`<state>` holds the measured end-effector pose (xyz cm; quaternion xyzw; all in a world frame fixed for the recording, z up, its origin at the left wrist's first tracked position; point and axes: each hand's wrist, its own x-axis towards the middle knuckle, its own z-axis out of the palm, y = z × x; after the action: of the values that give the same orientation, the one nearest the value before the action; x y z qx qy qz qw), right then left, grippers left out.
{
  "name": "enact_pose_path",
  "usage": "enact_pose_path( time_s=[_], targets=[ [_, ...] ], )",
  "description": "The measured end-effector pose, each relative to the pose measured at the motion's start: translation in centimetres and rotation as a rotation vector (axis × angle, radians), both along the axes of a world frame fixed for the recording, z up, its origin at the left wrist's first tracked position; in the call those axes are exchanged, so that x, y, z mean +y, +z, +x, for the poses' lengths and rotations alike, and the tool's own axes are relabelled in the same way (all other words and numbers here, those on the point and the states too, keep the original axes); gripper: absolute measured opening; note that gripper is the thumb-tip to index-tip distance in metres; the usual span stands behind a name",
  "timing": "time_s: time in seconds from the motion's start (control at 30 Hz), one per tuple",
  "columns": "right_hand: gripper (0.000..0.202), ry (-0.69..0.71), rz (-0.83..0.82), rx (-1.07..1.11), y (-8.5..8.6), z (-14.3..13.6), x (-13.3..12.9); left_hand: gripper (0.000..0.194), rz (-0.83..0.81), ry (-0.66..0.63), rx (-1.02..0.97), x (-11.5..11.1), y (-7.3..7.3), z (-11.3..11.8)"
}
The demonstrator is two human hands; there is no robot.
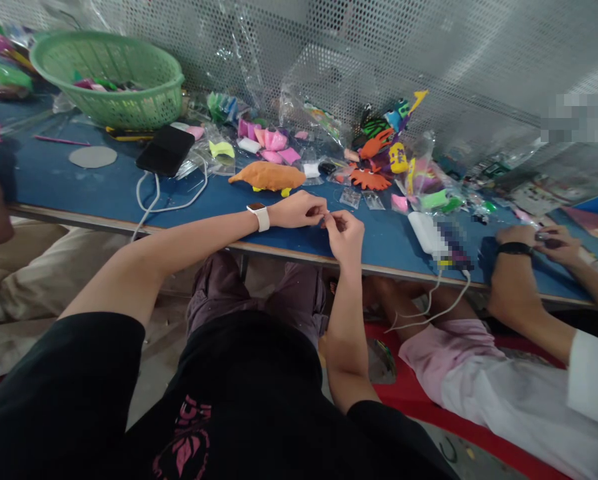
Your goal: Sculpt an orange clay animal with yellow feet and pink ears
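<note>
My left hand and my right hand meet above the front edge of the blue table. Both have their fingertips pinched together, and whatever sits between them is too small to make out. A white watch is on my left wrist. Just behind my left hand lies an orange clay animal figure with small yellow feet. To the right of it, farther back, is a red clay crab with eyes. Small clear packets lie beyond my right hand.
A green basket stands at the back left, with a black phone and its white cable before it. Clay packs line the mesh wall. A white power bank lies right, near a co-worker's hands.
</note>
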<state>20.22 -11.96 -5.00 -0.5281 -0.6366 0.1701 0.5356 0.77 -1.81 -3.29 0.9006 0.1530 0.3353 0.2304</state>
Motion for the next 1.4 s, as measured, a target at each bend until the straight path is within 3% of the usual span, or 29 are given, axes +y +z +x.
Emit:
enact_pose_path(
  time_s=[0.1, 0.33, 0.47, 0.73, 1.0, 1.13, 1.27, 1.4],
  targets=[
    [0.030, 0.013, -0.003, -0.011, 0.0, 0.0, 0.0, 0.006, 0.002, 0.003, -0.002, 0.1, 0.0, -0.1],
    [0.040, 0.045, -0.013, -0.028, 0.3, 0.1, -0.2, 0.007, -0.004, -0.024, 0.028, 0.0, 0.1, -0.2],
    [0.036, 0.058, 0.004, -0.052, 0.3, 0.2, -0.3, 0.008, 0.007, 0.001, 0.020, -0.2, 0.1, -0.1],
    [0.052, 0.079, 0.025, -0.079, 0.6, 0.0, -0.3, 0.003, 0.254, 0.203, 0.212, -1.8, 0.7, 0.1],
    [0.052, 0.072, 0.067, -0.082, 0.2, 0.2, -0.3, 0.016, 0.415, 0.235, 0.301, -2.0, 0.3, 0.0],
    [0.058, 0.072, 0.080, -0.028, 0.3, -0.3, -0.2, 0.022, 0.483, 0.213, 0.244, -1.3, -0.4, -0.1],
    [0.064, 0.139, 0.039, -0.032, 1.9, -0.6, 0.9, 0.024, 0.523, 0.232, 0.110, -0.5, -0.8, -0.6],
    [0.068, 0.361, 0.023, -0.108, 5.3, 0.0, 3.6, 0.023, 0.534, 0.262, -0.112, 0.0, 0.1, -1.6]
  ],
)
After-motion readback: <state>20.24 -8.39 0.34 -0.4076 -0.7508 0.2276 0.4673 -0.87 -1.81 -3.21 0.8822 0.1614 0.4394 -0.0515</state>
